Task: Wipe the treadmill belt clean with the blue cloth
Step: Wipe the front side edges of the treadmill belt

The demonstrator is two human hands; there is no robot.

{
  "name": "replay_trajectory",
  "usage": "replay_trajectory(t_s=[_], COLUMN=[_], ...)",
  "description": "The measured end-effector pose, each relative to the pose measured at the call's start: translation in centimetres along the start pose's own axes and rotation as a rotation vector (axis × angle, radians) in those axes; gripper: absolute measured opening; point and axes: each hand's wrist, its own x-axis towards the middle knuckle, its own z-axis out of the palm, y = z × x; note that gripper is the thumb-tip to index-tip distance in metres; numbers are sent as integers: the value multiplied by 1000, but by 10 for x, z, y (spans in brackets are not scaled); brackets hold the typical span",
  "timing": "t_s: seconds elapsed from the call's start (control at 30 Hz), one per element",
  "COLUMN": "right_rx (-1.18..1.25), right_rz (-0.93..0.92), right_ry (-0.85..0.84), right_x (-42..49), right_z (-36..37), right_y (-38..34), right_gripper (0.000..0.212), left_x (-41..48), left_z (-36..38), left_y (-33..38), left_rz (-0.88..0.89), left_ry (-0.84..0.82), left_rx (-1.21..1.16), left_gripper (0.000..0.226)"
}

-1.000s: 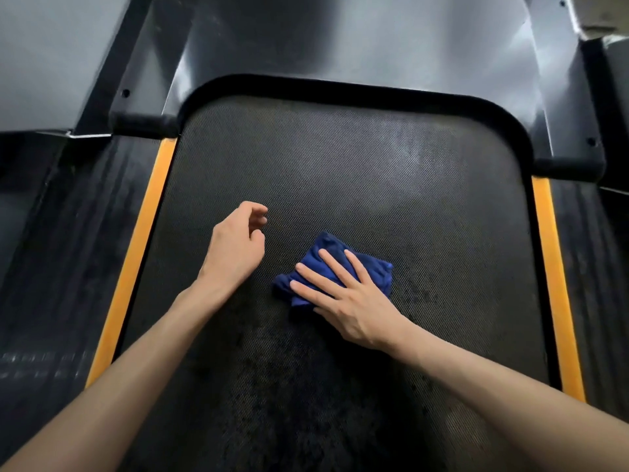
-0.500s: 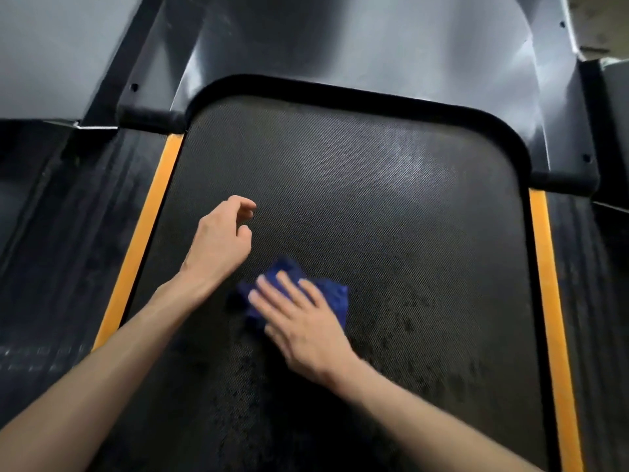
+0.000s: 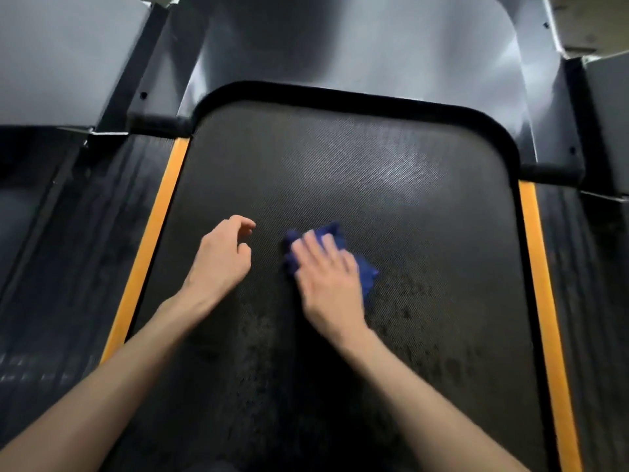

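My flat right hand [image 3: 328, 281] presses the blue cloth [image 3: 367, 274] to scrub the treadmill belt [image 3: 340, 172]. Left of the cloth, my left hand [image 3: 221, 260] seems loosely curled, empty.

Head view: your right hand [image 3: 328, 281] presses the blue cloth [image 3: 367, 272] flat on the treadmill belt [image 3: 374, 185].
Your fingers lie straight across the cloth, blurred. Your left hand [image 3: 221, 260] is just beside it, fingers loosely curled, holding nothing. An orange stripe [image 3: 153, 240] borders each belt side; dark specks mark the near half.
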Motion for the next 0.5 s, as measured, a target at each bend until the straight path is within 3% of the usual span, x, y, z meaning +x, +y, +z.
replay_trajectory(t_s=[0.07,0.13,0.3,0.4,0.43,0.5], right_rx=[41,12,-164,-100,-104,-108], right_rz=[-335,-396,280,607,638,442], right_ry=[-124,-120,35,108,160,128], right_x=[-37,-45,-41,-22,-19,-33], right_z=[-4,-12,-39,-43,-39,-27], right_y=[-17,17,154,154,135,77], right_gripper=[47,47,48,50,49,48], left_x=[0,2,7,7,7,9], left_z=[7,11,15,18,20,24], left_y=[8,17,33,37,39,45], left_rz=[36,56,60,95,97,93], left_ry=[-18,-46,-112,-100,-96,-101], left_rx=[-17,-25,-26,-18,-20,-28], left_gripper=[38,38,40,39,39,39])
